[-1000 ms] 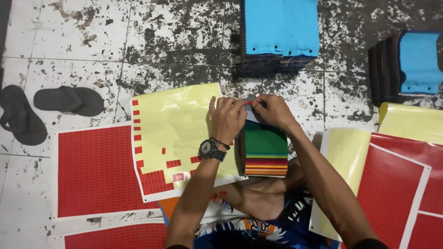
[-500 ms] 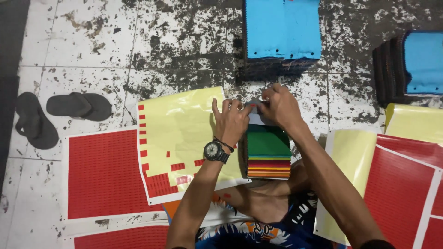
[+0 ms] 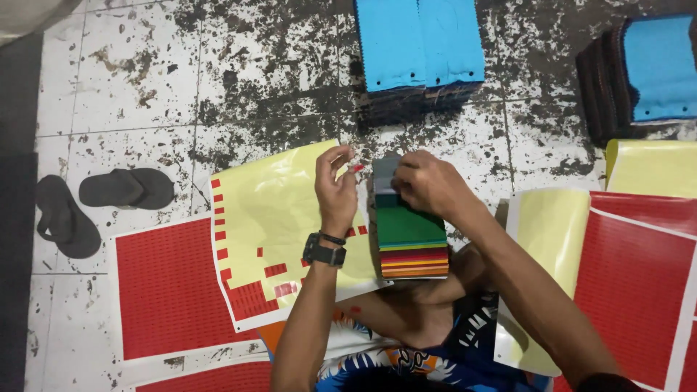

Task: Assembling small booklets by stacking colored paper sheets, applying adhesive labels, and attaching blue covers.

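The person sits on the floor with a stack of coloured swatches (image 3: 412, 236) resting on the lap, green on top and red, orange and yellow edges showing below, so both hands can work on its upper end. The right hand (image 3: 428, 181) presses down on the grey top end of the stack, fingers curled and bunched together, seemingly steadying it. The left hand (image 3: 335, 190), with a black wristwatch (image 3: 324, 251) on its wrist, is raised at nine o'clock of the stack; its thumb and forefinger pinch a small red sticker (image 3: 358, 168), the other fingers loosely bent.

Just beside the left hand, at nine o'clock, lies a yellow backing sheet (image 3: 272, 218) with most red stickers already gone, within easy reach. Two fuller red sheets (image 3: 167, 287) lie at eight o'clock, and more red and yellow sheets (image 3: 639, 276) overlap at three o'clock; their exact number cannot be told.

Two stacks topped in blue stand on the stained tile floor (image 3: 181, 80): one (image 3: 420, 43) at twelve o'clock, another (image 3: 657, 69) at two o'clock. Two black sandals (image 3: 94, 203) lie well apart at nine o'clock.
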